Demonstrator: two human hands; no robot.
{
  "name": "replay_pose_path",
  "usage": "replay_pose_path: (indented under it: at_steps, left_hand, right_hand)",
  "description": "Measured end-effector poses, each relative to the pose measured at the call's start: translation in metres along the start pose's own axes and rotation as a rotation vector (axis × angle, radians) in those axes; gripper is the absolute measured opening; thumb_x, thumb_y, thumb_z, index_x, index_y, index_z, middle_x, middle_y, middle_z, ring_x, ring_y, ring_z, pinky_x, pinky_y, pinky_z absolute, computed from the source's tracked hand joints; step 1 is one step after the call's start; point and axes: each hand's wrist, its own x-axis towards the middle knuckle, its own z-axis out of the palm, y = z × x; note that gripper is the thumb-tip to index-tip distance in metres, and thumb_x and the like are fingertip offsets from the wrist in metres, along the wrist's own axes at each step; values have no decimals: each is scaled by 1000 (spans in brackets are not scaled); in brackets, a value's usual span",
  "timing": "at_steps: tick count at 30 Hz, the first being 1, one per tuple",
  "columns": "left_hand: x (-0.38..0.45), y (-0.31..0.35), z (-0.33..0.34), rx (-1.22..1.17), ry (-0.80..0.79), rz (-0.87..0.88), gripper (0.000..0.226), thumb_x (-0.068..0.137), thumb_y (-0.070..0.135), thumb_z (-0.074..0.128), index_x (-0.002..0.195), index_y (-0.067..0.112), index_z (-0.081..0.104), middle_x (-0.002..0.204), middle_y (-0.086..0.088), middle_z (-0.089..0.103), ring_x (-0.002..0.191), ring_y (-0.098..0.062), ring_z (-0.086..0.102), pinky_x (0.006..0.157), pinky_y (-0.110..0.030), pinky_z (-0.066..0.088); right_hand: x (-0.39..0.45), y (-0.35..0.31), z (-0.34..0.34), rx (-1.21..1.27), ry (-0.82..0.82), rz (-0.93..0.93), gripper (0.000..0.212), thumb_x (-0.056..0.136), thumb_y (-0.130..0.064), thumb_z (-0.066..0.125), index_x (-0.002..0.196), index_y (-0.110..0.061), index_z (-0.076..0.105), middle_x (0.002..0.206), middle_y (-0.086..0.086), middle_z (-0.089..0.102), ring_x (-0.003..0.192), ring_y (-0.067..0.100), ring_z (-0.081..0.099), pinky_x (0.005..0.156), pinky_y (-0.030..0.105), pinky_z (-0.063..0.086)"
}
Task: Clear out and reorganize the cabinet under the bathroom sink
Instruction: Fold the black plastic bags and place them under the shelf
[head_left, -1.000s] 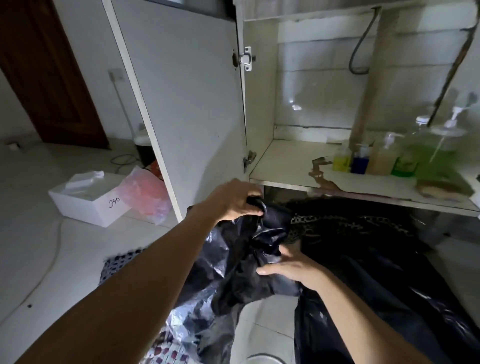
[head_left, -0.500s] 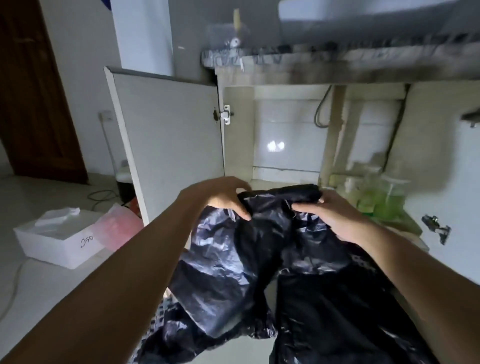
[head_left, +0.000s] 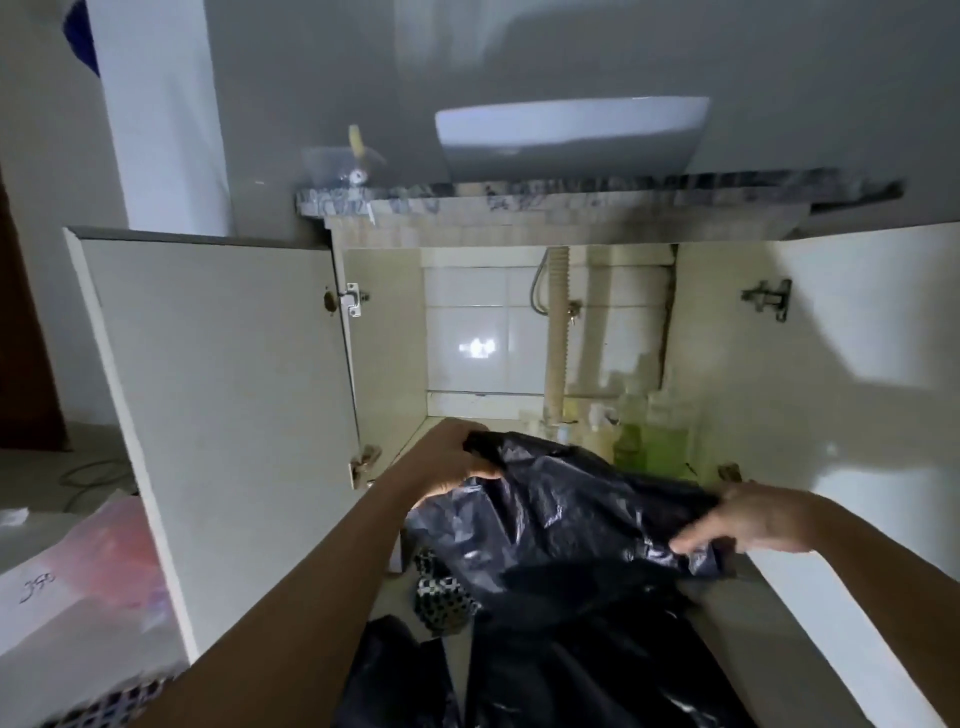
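A big black trash bag (head_left: 561, 525) is held up in front of the open cabinet (head_left: 387, 338) under the sink (head_left: 571, 135). The left hand (head_left: 449, 462) grips the bag's top edge on the left, with its fingers curled round the plastic. The right hand (head_left: 753, 517) holds the other side, with the thumb on top and the fingers tucked under a fold. The bag is stretched between the two hands, and the rest of it hangs down to the floor. Behind the bag, at the back right of the cabinet, stand some green bottles (head_left: 649, 441), but they look blurry. A pale drain pipe (head_left: 557, 332) runs down the back wall. The left door (head_left: 218, 415) and the right door (head_left: 841, 415) are both swung wide open. On the floor to the left sits a white box (head_left: 47, 603) with a pink bag (head_left: 124, 556) lying on it.
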Motion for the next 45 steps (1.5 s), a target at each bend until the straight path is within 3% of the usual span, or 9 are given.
replay_pose_path:
  at_steps: [8, 12, 16, 21, 24, 29, 35, 38, 45]
  left_hand:
    - [11, 46, 28, 182, -9, 240, 39, 76, 8, 76, 112, 17, 67, 104, -5, 68, 94, -18, 60, 83, -27, 46]
    - [9, 55, 30, 227, -41, 312, 43, 76, 8, 76, 116, 19, 66, 108, -4, 68, 97, -17, 60, 82, -25, 46]
    - [5, 58, 29, 238, -129, 343, 40, 75, 7, 75, 112, 21, 68, 99, 1, 69, 87, -13, 62, 77, -23, 50]
    - [3, 46, 26, 260, -217, 292, 44, 75, 6, 76, 115, 21, 66, 97, 1, 67, 86, -13, 62, 75, -20, 47]
    - [2, 39, 22, 259, -211, 270, 45, 75, 8, 77, 116, 21, 66, 107, -3, 69, 93, -15, 62, 84, -26, 48]
    - [1, 31, 19, 330, -249, 139, 45, 74, 12, 79, 117, 19, 65, 113, -3, 68, 101, -20, 62, 92, -31, 46]
    - [-3, 12, 29, 463, -518, -48, 43, 72, 29, 80, 112, 18, 67, 98, 5, 69, 94, -18, 61, 88, -33, 49]
    - [-2, 5, 38, 464, -524, -79, 32, 74, 24, 79, 104, 16, 70, 79, 12, 63, 85, -17, 59, 73, -25, 42]
    - [31, -18, 86, 560, -260, -74, 30, 91, 18, 56, 119, 14, 66, 126, -11, 61, 118, -26, 53, 92, -27, 41]
  right_hand:
    - [-21, -22, -19, 56, -140, -19, 134, 35, -33, 96, 147, -21, 25, 145, 4, 39, 133, 24, 40, 110, 35, 37]
    - [-24, -60, -8, 68, -38, -220, 98, 74, -20, 77, 150, -24, 15, 158, 1, 18, 145, 21, 18, 111, 33, 20]
    - [-11, -64, 16, 122, -139, -138, 57, 76, -9, 74, 125, -26, 51, 128, 4, 56, 118, 23, 52, 104, 37, 37]
    - [-2, -59, 26, 45, -143, -11, 47, 62, -21, 81, 107, -28, 65, 117, 11, 66, 108, 29, 61, 98, 41, 47]
    - [-6, -64, 25, 30, -166, -33, 39, 68, -17, 79, 101, -28, 62, 99, 4, 68, 86, 19, 65, 84, 34, 52]
    - [-19, -71, 23, -363, -110, 71, 69, 72, -32, 78, 132, -16, 49, 133, -5, 51, 125, 23, 50, 107, 35, 39]
    - [-8, -63, 20, -837, 129, 23, 31, 76, -30, 73, 73, -12, 49, 77, 1, 50, 63, 14, 46, 56, 26, 34]
    - [0, -51, 17, -884, 139, 52, 33, 74, -31, 74, 71, -14, 46, 76, 2, 50, 62, 14, 46, 55, 26, 35]
    - [40, 2, 7, -861, 424, 62, 29, 83, -16, 63, 64, -10, 42, 62, 1, 41, 56, 17, 45, 56, 27, 42]
